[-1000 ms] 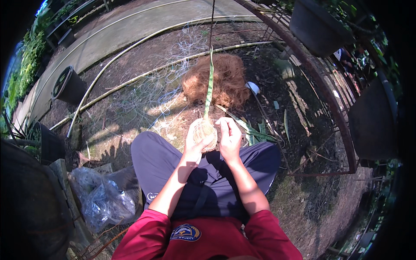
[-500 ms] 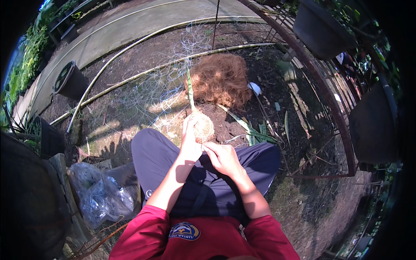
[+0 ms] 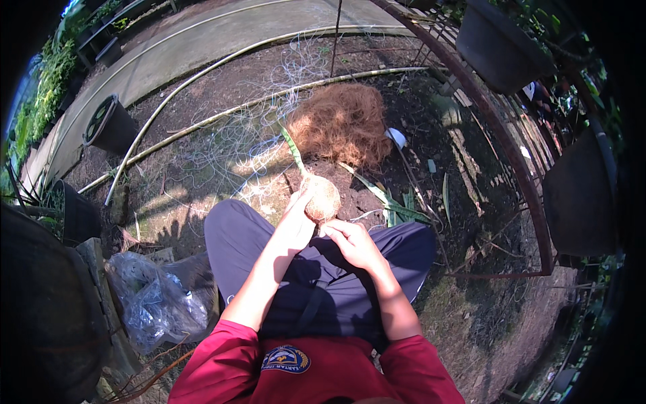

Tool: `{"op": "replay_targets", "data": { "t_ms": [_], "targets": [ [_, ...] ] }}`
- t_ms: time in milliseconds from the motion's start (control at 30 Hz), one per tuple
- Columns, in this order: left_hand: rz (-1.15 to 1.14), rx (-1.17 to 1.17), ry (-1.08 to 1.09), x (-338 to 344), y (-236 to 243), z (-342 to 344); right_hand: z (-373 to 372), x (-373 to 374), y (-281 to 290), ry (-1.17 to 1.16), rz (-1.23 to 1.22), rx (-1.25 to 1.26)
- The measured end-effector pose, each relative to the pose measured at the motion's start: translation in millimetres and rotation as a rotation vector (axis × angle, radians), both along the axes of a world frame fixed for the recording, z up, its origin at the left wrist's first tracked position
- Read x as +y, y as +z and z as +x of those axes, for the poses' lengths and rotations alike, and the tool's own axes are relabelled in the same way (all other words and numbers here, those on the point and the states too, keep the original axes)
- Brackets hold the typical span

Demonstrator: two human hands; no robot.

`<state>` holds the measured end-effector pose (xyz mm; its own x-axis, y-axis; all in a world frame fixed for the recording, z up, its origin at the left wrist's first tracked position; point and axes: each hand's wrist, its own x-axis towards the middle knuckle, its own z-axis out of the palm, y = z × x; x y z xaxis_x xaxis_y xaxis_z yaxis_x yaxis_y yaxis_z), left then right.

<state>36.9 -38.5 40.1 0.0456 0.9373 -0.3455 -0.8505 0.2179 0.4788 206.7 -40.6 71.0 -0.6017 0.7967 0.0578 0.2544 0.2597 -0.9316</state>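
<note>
1. The left hand is cupped around a round fibre-wrapped root ball, fingers curled up its left side and holding it above the person's knees.
2. A narrow green leaf rises from the top of the ball, so the plant's long axis tilts up and away to the left, toward the tangled white string on the soil.
3. The right hand sits just below and right of the ball, fingers loosely bent, the fingertips near its underside; whether they pinch a strand I cannot tell.
4. The left hand is the nearer one and carries the ball; the right lies just beside it, toward the lap.
5. Directly beyond the ball is a heap of brown coconut fibre; cut green leaves lie right of it.
6. A clear plastic bag rests by the left thigh, and a black pot stands well apart at far left.
</note>
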Motion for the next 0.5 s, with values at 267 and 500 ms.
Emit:
{"op": "replay_targets", "data": {
  "t_ms": [267,500],
  "targets": [
    [0.086,-0.045,-0.045,0,-1,0,6,8,-29,0.134,-0.586,0.367],
    [0.157,0.162,-0.169,-18,9,-8,12,30,-50,0.028,-1.214,0.889]
  ]
}}
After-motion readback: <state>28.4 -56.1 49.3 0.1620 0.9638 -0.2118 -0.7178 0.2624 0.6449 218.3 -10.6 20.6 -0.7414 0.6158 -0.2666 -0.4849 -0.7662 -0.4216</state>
